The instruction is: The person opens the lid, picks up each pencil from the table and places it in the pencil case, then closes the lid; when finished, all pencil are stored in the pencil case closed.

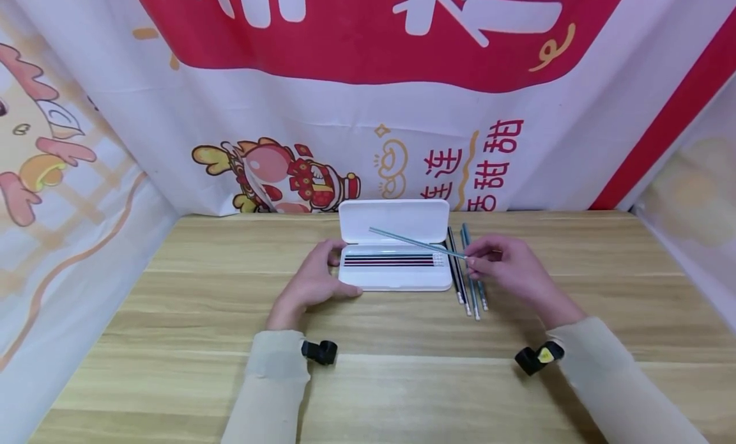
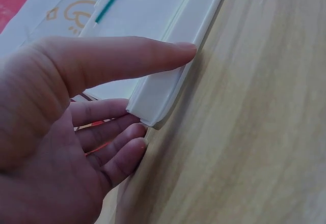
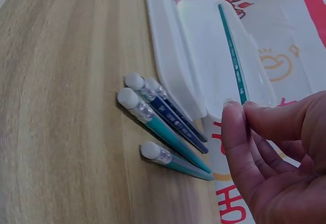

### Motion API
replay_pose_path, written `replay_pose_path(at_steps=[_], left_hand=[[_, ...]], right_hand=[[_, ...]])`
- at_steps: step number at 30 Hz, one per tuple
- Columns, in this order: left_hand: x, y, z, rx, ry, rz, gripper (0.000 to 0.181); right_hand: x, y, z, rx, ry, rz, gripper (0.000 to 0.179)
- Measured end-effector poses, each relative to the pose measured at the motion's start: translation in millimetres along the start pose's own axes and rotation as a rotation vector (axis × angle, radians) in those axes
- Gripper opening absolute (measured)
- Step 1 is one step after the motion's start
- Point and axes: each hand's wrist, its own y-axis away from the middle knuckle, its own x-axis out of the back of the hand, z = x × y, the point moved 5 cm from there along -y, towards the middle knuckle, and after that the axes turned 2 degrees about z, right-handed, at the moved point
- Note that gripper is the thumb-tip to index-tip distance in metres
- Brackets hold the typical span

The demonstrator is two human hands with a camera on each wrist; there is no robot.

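Observation:
An open white pencil case (image 1: pixel 397 281) lies on the table, its lid (image 1: pixel 393 217) raised at the back. Several dark and green pencils (image 1: pixel 388 260) lie side by side inside. My left hand (image 1: pixel 313 279) holds the case's left end, thumb (image 2: pixel 153 56) along the front edge and fingers at the end. Between thumb and fingertips my right hand (image 1: pixel 512 268) pinches a green pencil (image 3: pixel 233 56) near one end. It slants above the case, pointing left toward the lid. Beside the case's right end, below that hand, lie loose dark pencils (image 1: pixel 457 271) and green pencils (image 3: pixel 170 135) with white erasers.
The wood-grain table (image 1: pixel 402 393) stretches to both sides and in front of the case. Right behind the case hangs a printed cloth (image 1: pixel 322 105), and another cloth (image 1: pixel 69 207) hangs along the left.

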Motion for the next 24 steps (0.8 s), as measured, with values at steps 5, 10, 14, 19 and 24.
replay_pose_path(at_steps=[5,10,14,19,24], left_hand=[[-0.1,0.2,-0.2,0.012,-0.002,0.001,0.093],[0.6,0.8,-0.5,0.023,-0.001,0.005,0.094],[0.8,1.0,-1.1,0.037,0.001,0.008,0.095],[0.4,0.4,-1.3,0.050,-0.001,0.010,0.095],[0.1,0.2,-0.7,0.051,-0.001,0.008,0.095]], right_hand=[[-7.6,-7.2,-1.0,-0.015,0.050,-0.012,0.023],[-12.3,-15.9,-5.7,0.004,0.088,-0.011,0.021],[-16.2,-23.7,-6.5,-0.005,0.063,-0.041,0.021],[-21.4,-30.5,-6.0,-0.009,0.047,-0.068,0.023],[-24.8,-35.2,-7.4,0.013,0.067,-0.063,0.021]])
